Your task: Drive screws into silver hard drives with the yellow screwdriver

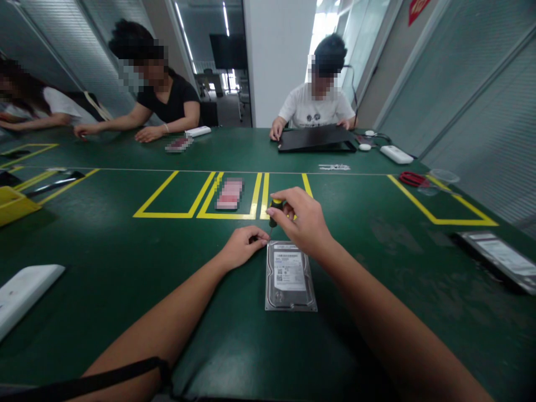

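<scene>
A hard drive with a white label lies flat on the green table in front of me. My right hand is closed around the dark, yellow-topped handle of a screwdriver, held upright with its thin shaft pointing down at the drive's far left corner. Beside that same corner is my left hand, its thumb and fingertips drawn together close to the screwdriver's tip. Whatever is between those fingertips is too small to make out.
A second hard drive lies at the right. White boxy devices sit at left and far right. Yellow tape marks rectangles on the table. Across it, a person handles a black panel; others sit further left.
</scene>
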`<state>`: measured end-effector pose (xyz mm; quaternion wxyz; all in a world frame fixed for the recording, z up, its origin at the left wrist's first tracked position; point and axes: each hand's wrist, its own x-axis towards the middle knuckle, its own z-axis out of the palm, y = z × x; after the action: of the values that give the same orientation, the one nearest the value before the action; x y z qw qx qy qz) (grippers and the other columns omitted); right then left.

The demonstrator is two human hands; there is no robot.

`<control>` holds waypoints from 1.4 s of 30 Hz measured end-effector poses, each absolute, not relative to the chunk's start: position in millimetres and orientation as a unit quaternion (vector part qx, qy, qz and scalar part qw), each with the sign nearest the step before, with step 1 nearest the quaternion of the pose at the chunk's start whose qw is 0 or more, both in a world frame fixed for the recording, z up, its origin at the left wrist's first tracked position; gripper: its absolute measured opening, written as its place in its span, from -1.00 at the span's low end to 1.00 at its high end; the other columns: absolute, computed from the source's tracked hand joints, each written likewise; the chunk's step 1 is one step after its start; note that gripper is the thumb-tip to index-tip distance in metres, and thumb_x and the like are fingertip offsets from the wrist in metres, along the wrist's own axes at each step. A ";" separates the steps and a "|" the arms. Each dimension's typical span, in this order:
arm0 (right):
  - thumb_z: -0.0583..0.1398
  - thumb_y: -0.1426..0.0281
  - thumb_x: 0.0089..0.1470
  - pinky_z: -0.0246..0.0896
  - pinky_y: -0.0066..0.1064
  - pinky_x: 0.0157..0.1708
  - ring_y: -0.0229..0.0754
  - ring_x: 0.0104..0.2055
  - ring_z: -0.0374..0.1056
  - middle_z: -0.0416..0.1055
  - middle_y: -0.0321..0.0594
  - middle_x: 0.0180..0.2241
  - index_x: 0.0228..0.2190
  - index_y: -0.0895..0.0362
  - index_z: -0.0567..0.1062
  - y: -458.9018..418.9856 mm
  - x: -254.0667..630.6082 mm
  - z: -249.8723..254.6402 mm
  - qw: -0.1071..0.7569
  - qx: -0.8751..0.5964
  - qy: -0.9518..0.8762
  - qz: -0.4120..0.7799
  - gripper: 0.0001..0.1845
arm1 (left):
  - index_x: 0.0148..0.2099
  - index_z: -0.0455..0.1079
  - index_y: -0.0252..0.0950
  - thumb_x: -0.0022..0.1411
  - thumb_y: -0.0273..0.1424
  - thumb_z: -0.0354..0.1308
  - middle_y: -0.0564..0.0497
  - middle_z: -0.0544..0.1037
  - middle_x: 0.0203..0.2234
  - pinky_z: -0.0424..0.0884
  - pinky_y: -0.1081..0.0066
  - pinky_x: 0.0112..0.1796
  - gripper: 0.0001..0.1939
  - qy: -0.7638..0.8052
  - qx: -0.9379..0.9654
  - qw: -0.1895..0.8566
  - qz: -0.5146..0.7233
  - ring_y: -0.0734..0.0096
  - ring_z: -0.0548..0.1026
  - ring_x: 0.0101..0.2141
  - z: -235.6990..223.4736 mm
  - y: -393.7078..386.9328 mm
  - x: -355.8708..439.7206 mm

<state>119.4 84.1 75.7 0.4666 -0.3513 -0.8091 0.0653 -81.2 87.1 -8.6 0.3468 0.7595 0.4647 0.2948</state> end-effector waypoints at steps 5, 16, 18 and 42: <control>0.19 0.35 0.22 0.18 -0.40 -0.26 -0.28 -0.31 0.28 0.42 -0.20 -0.26 -0.16 0.17 0.49 82.4 119.0 79.0 0.472 -0.339 -0.813 0.048 -0.81 | -0.22 0.52 -0.32 0.20 -0.38 0.18 0.00 0.60 -0.33 0.34 0.40 -0.29 -0.85 0.466 0.761 0.343 0.294 0.38 0.48 -0.35 -6.2 86.6 -80.9; 0.13 0.37 0.26 0.25 -0.35 -0.09 -0.22 -0.13 0.36 0.46 -0.17 -0.12 -0.08 0.15 0.50 79.1 118.0 82.4 0.440 -0.319 -0.836 0.080 -0.75 | -0.24 0.51 -0.33 0.21 -0.39 0.17 0.01 0.59 -0.34 0.34 0.40 -0.28 -0.86 0.461 0.761 0.341 0.303 0.38 0.48 -0.34 -7.7 86.5 -80.5; 0.15 0.33 0.26 0.25 -0.34 -0.09 -0.21 -0.11 0.35 0.43 -0.15 -0.14 -0.10 0.15 0.52 79.1 117.1 80.8 0.458 -0.314 -0.829 0.071 -0.76 | -0.24 0.51 -0.33 0.22 -0.38 0.17 0.01 0.59 -0.33 0.34 0.39 -0.27 -0.86 0.459 0.763 0.339 0.303 0.37 0.48 -0.33 -7.3 86.4 -80.2; 0.20 0.31 0.21 0.17 -0.37 -0.24 -0.24 -0.24 0.29 0.39 -0.22 -0.30 -0.29 0.14 0.45 81.2 115.9 77.1 0.523 -0.329 -0.784 0.063 -0.86 | -0.17 0.44 -0.27 0.17 -0.17 0.27 -0.01 0.55 -0.25 0.33 0.29 -0.16 -0.70 0.455 0.803 0.269 0.277 0.24 0.44 -0.19 -2.2 79.5 -79.8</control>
<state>115.9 81.2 77.1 0.5229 -0.3289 -0.7839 0.0625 -79.8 79.5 -2.2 0.2692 0.8026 0.4546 0.2771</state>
